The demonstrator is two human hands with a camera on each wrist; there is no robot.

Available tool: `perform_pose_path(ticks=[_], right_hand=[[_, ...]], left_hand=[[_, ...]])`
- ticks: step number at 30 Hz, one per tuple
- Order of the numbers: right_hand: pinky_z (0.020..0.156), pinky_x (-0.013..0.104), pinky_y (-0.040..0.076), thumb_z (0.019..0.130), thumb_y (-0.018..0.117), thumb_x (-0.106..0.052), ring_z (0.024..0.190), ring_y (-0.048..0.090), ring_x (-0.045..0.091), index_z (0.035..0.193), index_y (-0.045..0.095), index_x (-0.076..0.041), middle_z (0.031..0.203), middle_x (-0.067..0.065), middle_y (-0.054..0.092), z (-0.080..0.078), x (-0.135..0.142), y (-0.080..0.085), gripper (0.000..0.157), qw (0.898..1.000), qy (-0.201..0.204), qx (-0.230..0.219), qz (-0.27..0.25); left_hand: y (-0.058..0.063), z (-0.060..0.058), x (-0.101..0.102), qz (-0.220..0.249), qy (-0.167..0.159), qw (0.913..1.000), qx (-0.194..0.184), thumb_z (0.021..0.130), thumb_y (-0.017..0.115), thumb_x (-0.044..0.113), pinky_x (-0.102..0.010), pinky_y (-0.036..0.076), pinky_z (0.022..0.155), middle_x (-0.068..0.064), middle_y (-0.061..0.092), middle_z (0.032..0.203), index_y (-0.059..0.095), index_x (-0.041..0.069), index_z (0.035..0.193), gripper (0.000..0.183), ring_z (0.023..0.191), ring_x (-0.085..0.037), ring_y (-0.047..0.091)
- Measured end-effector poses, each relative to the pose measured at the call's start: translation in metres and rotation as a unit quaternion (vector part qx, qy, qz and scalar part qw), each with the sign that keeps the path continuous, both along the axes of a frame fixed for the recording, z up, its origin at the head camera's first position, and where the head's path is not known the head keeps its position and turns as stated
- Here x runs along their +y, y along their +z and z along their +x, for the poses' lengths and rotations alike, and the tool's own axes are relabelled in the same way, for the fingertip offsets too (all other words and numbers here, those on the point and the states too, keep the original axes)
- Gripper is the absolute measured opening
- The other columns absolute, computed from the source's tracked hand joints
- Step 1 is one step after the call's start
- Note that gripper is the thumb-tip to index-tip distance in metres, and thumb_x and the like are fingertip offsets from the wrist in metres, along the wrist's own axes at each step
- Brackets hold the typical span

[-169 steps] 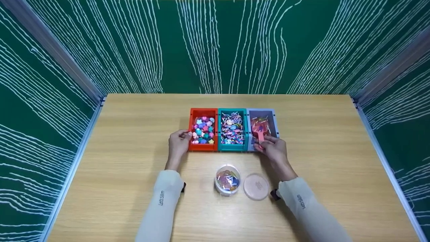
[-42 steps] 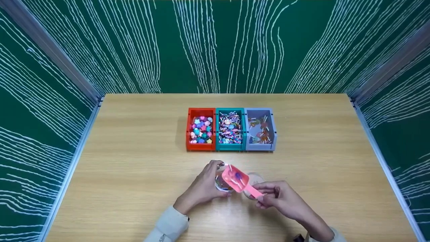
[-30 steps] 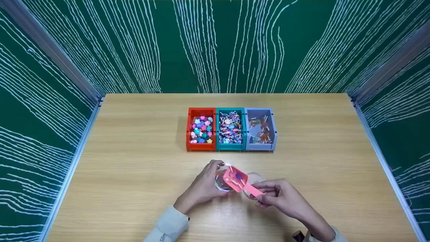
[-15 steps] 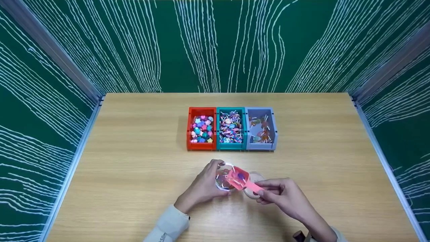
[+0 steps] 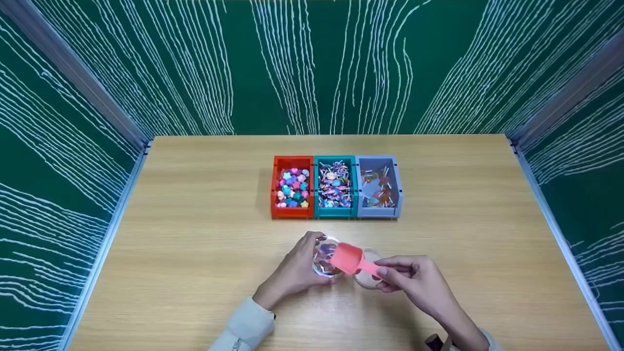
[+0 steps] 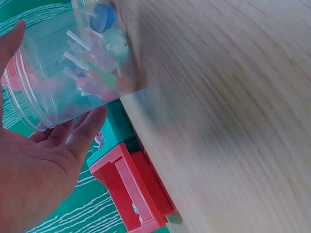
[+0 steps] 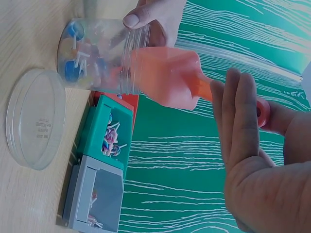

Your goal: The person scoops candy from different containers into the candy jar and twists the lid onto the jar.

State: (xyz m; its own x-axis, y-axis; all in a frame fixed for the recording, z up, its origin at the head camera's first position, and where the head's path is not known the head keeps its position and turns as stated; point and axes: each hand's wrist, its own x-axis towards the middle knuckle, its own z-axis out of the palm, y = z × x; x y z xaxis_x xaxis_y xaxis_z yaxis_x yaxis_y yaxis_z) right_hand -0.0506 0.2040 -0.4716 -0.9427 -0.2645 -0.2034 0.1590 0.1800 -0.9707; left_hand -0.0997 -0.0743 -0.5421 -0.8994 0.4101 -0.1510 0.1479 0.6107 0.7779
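My left hand (image 5: 292, 268) grips a clear plastic jar (image 7: 104, 53) by its upper side, thumb and fingers around it. The jar stands on the table, partly filled with small translucent lollipop-shaped pieces (image 6: 99, 58). Between thumb and fingers my right hand (image 5: 409, 280) pinches the handle of a pink scoop (image 5: 347, 258). The scoop is tipped over at the jar's mouth, its front edge inside the rim in the right wrist view. No pieces show on the scoop. A round clear lid (image 7: 36, 119) lies beside the jar, partly covered by scoop and right hand in the head view.
Behind the jar, three joined bins stand in a row: red (image 5: 292, 213) with colourful beads, teal (image 5: 335, 213) with striped lollipop pieces, and grey-lilac (image 5: 378, 213) with a few translucent pieces. Green walls with white lines (image 5: 273, 73) enclose the wooden table (image 5: 195, 219).
Earlier the scoop was in the grey-lilac bin, the left hand at the red bin. Both hands came to the jar; the scoop turned over, and its pieces, one purple, dropped into the jar.
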Motion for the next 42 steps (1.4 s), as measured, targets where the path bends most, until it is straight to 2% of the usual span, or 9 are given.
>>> perform_pose_path(ticks=[8,13,16,19,25,27,29,38,42], right_hand=[[0.076,0.034,0.064,0.1,0.069,-0.004,0.078,0.078,0.018,0.124,0.067,0.019,0.1,0.026,0.077,0.0,0.007,0.003,0.033,0.999,-0.032,-0.031,0.0],[0.079,0.033,0.064,0.101,0.067,-0.003,0.081,0.078,0.016,0.128,0.064,0.02,0.101,0.021,0.078,-0.002,0.013,-0.001,0.035,0.997,-0.052,-0.044,-0.028],[0.082,0.033,0.063,0.103,0.065,-0.001,0.084,0.078,0.016,0.131,0.06,0.021,0.101,0.017,0.079,-0.004,0.014,-0.005,0.037,0.995,-0.06,-0.048,-0.055],[0.084,0.033,0.063,0.103,0.063,0.0,0.087,0.078,0.016,0.135,0.056,0.022,0.102,0.015,0.08,-0.006,0.014,-0.01,0.039,0.993,-0.067,-0.054,-0.08],[0.086,0.031,0.062,0.104,0.062,0.002,0.09,0.078,0.017,0.139,0.052,0.022,0.106,0.016,0.079,-0.013,0.012,-0.02,0.042,0.988,-0.084,-0.076,-0.108],[0.087,0.03,0.062,0.104,0.061,0.003,0.091,0.079,0.017,0.141,0.05,0.022,0.108,0.016,0.079,-0.016,0.01,-0.023,0.043,0.986,-0.088,-0.082,-0.116],[0.088,0.03,0.062,0.103,0.06,0.005,0.091,0.079,0.017,0.142,0.048,0.023,0.108,0.016,0.079,-0.021,0.008,-0.027,0.044,0.984,-0.09,-0.087,-0.124],[0.089,0.03,0.061,0.103,0.059,0.007,0.093,0.078,0.017,0.145,0.049,0.018,0.113,0.019,0.077,-0.041,-0.003,-0.041,0.044,0.98,-0.109,-0.115,-0.119],[0.088,0.031,0.062,0.103,0.06,0.007,0.092,0.078,0.019,0.144,0.051,0.018,0.114,0.023,0.076,-0.048,-0.01,-0.046,0.043,0.98,-0.115,-0.119,-0.114]], left_hand=[[0.002,0.002,-0.002,0.002,-0.002,0.9999,-0.013,0.078,0.096,0.034,-0.047,0.045,0.117,-0.005,0.052,0.143,0.04,0.015,0.152,0.095,0.134,-0.025,0.053],[0.001,-0.003,-0.011,0.05,0.006,0.997,-0.059,0.084,0.091,0.039,-0.053,0.043,0.118,-0.005,0.048,0.151,0.036,0.018,0.156,0.094,0.138,-0.028,0.05],[0.0,-0.01,-0.019,0.103,0.055,0.9908,-0.069,0.095,0.08,0.038,-0.056,0.044,0.115,-0.006,0.049,0.152,0.039,0.016,0.155,0.076,0.137,-0.031,0.051],[0.001,-0.02,-0.027,0.155,0.133,0.9781,-0.039,0.101,0.072,0.032,-0.057,0.048,0.109,-0.01,0.054,0.147,0.047,0.012,0.15,0.058,0.131,-0.032,0.055],[0.007,-0.047,-0.037,0.202,0.302,0.9299,0.06,0.101,0.069,0.011,-0.048,0.054,0.1,-0.02,0.062,0.129,0.056,0.0,0.138,0.041,0.112,-0.033,0.062],[0.008,-0.057,-0.039,0.198,0.338,0.9169,0.077,0.101,0.069,0.008,-0.047,0.053,0.101,-0.022,0.06,0.128,0.056,-0.002,0.137,0.039,0.113,-0.037,0.061],[0.008,-0.065,-0.04,0.188,0.36,0.9108,0.073,0.102,0.068,0.008,-0.048,0.051,0.102,-0.022,0.058,0.131,0.054,-0.002,0.138,0.04,0.116,-0.038,0.059],[-0.002,-0.094,-0.038,0.136,0.365,0.9209,0.011,0.107,0.061,0.016,-0.046,0.051,0.103,-0.019,0.051,0.144,0.048,-0.001,0.149,0.047,0.121,-0.035,0.055],[-0.002,-0.099,-0.04,0.132,0.372,0.9189,0.004,0.108,0.06,0.018,-0.044,0.053,0.098,-0.02,0.053,0.138,0.052,-0.002,0.147,0.045,0.114,-0.034,0.058]])
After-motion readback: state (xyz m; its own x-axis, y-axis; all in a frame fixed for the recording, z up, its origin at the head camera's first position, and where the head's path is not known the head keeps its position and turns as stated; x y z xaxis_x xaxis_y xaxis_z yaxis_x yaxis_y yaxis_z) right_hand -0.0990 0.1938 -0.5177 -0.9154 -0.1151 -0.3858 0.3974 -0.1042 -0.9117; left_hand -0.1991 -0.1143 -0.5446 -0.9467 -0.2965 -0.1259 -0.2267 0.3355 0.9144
